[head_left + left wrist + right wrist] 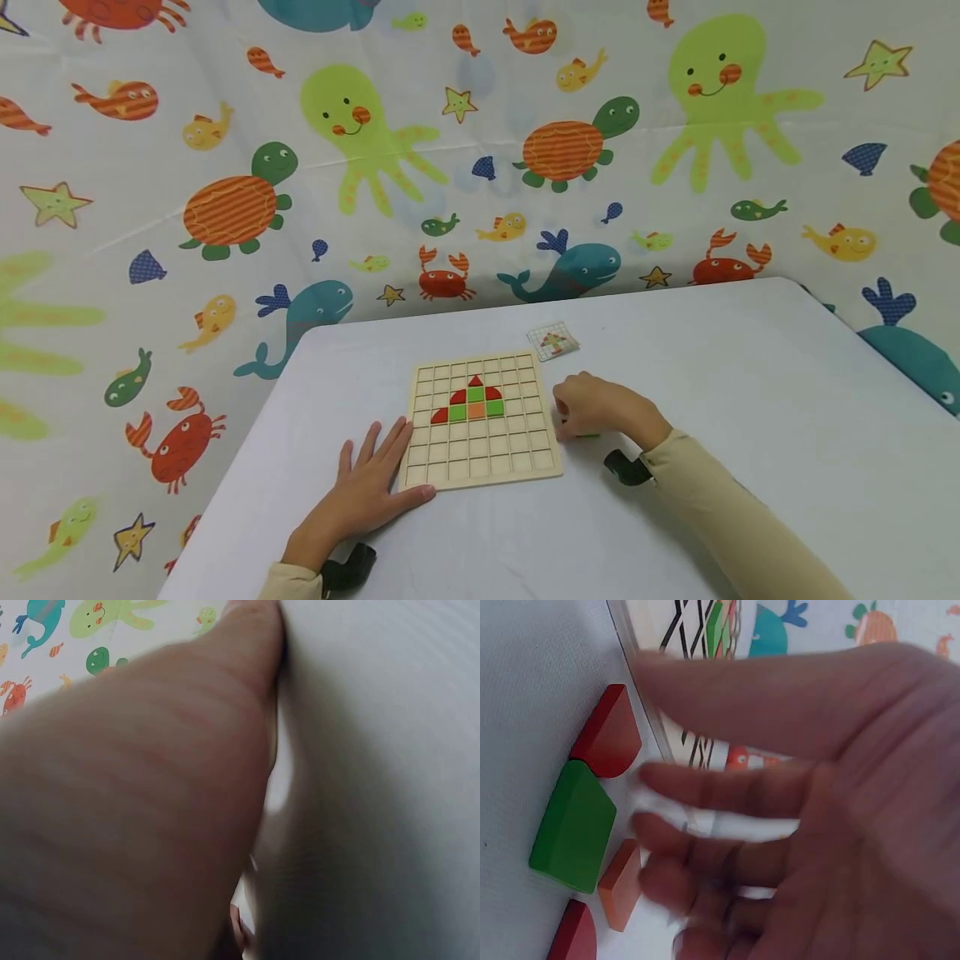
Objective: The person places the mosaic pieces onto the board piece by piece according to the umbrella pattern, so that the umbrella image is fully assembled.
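Note:
A wooden grid board (498,462) lies on the table, bearing red, green and orange blocks (476,408) in a stepped shape. My left hand (367,487) lies with fingers spread at the board's left edge, its thumb along the near left corner. Just right of the board is my right hand (596,404), bent down over loose blocks that it mostly hides in the head view. Close up in the right wrist view, its thumb and fingers are apart with nothing visible between them. Beside the fingertips lie a red block (611,735), a green block (574,829), an orange block (622,885) and another red block (574,934).
A small picture card (552,341) with a gridded pattern lies beyond the board's far right corner. The white table (750,375) reaches back to a curtain (480,125) printed with sea animals. The left wrist view is mostly filled by the hand itself.

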Demonstrator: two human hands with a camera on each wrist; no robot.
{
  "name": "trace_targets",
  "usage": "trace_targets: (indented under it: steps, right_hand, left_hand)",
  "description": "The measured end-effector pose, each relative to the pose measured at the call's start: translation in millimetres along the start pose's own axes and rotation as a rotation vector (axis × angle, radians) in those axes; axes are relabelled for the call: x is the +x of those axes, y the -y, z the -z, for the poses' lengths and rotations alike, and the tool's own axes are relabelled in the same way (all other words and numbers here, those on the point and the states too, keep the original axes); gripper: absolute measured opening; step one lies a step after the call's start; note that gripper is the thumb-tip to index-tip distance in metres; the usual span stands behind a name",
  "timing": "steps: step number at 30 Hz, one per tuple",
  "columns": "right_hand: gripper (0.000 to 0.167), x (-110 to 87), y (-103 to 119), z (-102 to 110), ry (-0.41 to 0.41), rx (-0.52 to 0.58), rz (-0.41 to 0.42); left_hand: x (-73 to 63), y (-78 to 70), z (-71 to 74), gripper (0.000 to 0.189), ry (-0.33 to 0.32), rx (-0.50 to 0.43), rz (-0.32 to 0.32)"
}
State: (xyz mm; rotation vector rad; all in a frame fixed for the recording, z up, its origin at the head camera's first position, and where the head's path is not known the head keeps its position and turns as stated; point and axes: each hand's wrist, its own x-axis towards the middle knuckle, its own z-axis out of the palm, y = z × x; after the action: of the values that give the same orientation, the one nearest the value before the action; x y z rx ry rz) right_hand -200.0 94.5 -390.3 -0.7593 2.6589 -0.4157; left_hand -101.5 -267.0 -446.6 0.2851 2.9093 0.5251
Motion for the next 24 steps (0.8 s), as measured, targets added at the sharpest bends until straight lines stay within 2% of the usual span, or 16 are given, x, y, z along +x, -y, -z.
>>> trace_targets:
  steps: [5,10,14,19,24]
  right_hand:
    - [0.022,-5.5,4.8,2.2,0.011,-0.079,-0.039]
    - [0.021,-3.5,1.8,0.6,0.023,-0.045,-0.033]
    - [0.022,0.0,-2.9,-2.1,0.034,0.024,-0.026]
    - [0.021,3.2,-5.3,-2.2,0.043,0.104,0.034]
    - [0.016,4.4,-12.1,0.2,-0.016,0.161,0.128]
  left_hand:
    - [0.1,-0.5,1.0,0.112,-0.010,-0.002,-0.006]
    - [0.6,-2.0,1.2,0.112,0.005,-0.007,-0.006]
    - [0.2,-4.3,0.0,0.112,0.019,-0.015,-0.001]
    - [-1.2,-3.6,-0.6,0.112,0.019,-0.019,0.005]
    - [0.0,-2.5,-1.3,0.112,0.012,-0.024,-0.001]
